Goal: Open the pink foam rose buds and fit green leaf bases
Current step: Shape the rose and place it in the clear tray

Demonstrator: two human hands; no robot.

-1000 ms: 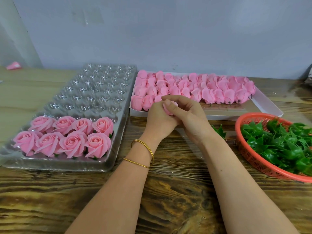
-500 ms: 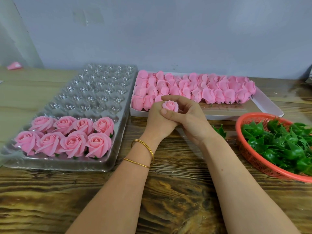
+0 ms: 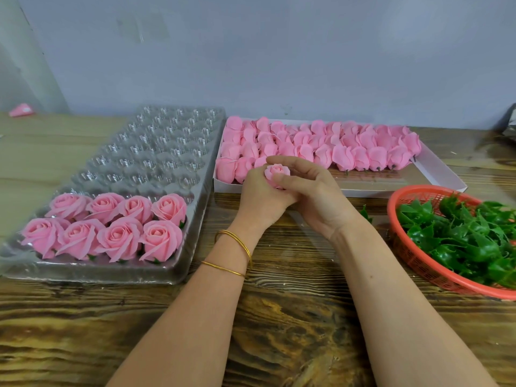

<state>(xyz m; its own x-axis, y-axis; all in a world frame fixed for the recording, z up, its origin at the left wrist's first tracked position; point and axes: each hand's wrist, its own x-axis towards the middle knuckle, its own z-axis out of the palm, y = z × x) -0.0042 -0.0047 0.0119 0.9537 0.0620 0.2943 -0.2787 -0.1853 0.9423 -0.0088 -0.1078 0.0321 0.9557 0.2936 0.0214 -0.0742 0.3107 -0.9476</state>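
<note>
Uncovered now, the small pink foam rose bud [image 3: 277,173] pokes up between my hands: left hand [image 3: 261,201] curled round its base, right hand [image 3: 317,198] pinching its side. Right of my wrist, green plastic leaf bases [image 3: 460,233] lie in the round red mesh basket [image 3: 410,252].

Wooden table [image 3: 279,331], dark-grained along the near edge, paler toward the far left. Carries a clear plastic tray [image 3: 92,275] on the left side and a white box [image 3: 363,192] at far middle, just beside it. Red basket [image 3: 418,263] at right edge. One loose green leaf base [image 3: 366,214] between box and basket. Small pink scrap [image 3: 21,110] near far left corner.
</note>
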